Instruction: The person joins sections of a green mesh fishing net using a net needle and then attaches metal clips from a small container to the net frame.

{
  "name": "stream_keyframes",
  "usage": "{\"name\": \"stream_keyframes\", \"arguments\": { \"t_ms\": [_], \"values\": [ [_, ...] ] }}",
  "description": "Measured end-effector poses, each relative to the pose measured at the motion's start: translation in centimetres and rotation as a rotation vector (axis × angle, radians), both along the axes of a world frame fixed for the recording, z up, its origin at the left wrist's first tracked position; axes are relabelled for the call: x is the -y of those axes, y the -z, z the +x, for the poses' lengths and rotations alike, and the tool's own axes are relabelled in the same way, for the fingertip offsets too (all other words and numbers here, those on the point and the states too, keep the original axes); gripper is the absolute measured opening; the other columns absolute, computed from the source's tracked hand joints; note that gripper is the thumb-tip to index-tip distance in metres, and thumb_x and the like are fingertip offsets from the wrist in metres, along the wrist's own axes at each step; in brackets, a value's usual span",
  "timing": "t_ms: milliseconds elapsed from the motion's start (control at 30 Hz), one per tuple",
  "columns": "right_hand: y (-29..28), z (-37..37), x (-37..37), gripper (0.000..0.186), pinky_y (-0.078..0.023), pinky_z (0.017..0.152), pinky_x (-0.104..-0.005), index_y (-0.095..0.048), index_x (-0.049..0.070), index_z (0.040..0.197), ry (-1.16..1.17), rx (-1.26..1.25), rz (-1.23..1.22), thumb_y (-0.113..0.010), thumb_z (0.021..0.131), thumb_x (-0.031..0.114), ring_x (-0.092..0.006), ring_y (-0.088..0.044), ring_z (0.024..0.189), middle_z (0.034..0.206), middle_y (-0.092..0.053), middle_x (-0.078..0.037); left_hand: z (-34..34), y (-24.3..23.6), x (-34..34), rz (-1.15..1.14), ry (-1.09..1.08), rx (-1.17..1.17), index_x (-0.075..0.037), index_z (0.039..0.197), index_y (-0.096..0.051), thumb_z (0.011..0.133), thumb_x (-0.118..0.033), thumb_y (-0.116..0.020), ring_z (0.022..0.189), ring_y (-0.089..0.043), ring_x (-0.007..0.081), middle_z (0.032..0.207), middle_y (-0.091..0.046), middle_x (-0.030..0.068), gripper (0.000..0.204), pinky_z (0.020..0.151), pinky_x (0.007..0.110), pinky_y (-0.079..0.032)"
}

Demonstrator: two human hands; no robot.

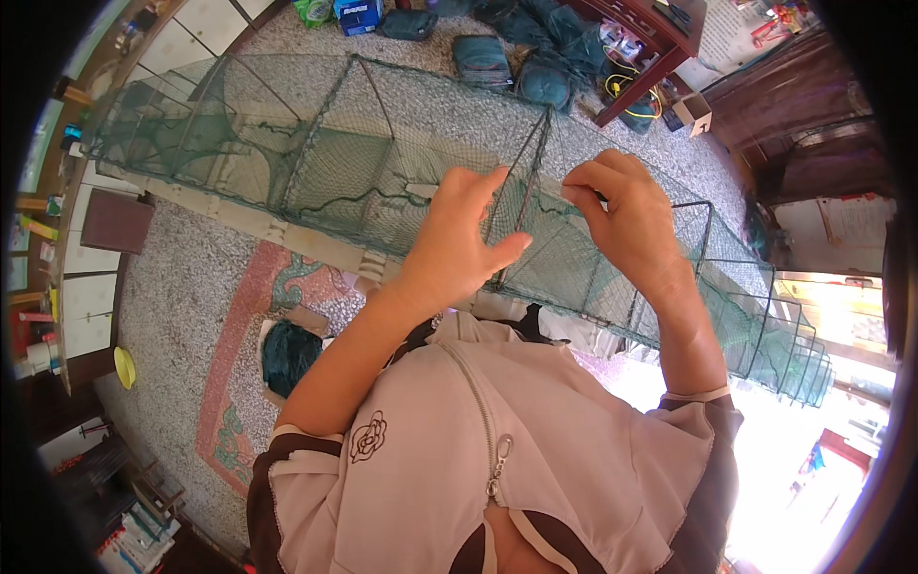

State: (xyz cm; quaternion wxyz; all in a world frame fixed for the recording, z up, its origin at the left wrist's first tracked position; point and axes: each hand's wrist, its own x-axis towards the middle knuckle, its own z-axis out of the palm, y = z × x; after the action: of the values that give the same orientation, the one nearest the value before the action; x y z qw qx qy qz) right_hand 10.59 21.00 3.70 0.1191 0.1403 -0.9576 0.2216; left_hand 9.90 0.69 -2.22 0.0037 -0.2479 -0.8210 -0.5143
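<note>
Speckled floor [177, 277] spreads beneath the left grip [459, 230], gaping and empty over the green net [555, 253], and the right grip [626, 215], nearly pinched above it, any hold impossible to tell, with dark bundles [480, 62] beyond the net.

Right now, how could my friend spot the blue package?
Start at the long green net crossing the picture. Past its far edge, left of centre, the blue package sits between a green packet and dark bundle, the only bright blue one.

Reddish-brown table [690, 38], speckled floor [182, 287]
</note>
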Motion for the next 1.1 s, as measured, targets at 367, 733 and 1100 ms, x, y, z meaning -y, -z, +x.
{"name": "stream_keyframes", "arguments": {
  "t_ms": [367,733,1100],
  "values": [
    [2.4,-0.4,1.4,0.009,-0.046,0.065,-0.0377,-0.062,0.004,0.085,0.010,0.032,-0.251,-0.065,0.077,0.004,-0.0297,-0.056,0.078,0.079,-0.058,-0.010,-0.9,0.8,0.3,0.055,0.040,0.343,0.000,0.127,-0.049,0.069,-0.024,-0.083,0.082,-0.047,0.0149,0.096,-0.047,0.0062,0.071,0.077,0.027,-0.045],
    [3.3,-2.5,4.2,0.011,-0.047,0.061,-0.0382,-0.059,0.004,0.077,-0.124,-0.094,-0.247,-0.068,0.074,0.010,-0.0283,-0.057,0.077,0.086,-0.056,-0.010,-1.7,1.0,0.2,0.017,0.083,0.417,0.002,0.118,-0.052,0.067,-0.028,-0.083,0.083,-0.048,0.0156,0.095,-0.047,0.0084,0.067,0.075,0.028,-0.046],
    [-1.1,-3.7,10.2,0.007,-0.047,0.062,-0.0282,-0.056,0.007,0.085,-0.363,-0.247,-0.483,-0.060,0.088,0.012,-0.0198,-0.058,0.068,0.080,-0.060,-0.005,-1.5,1.9,-0.6,0.408,0.140,0.291,-0.001,0.118,-0.046,0.070,-0.022,-0.077,0.092,-0.053,0.0220,0.100,-0.051,0.0126,0.061,0.085,0.035,-0.045]
  ]
}}
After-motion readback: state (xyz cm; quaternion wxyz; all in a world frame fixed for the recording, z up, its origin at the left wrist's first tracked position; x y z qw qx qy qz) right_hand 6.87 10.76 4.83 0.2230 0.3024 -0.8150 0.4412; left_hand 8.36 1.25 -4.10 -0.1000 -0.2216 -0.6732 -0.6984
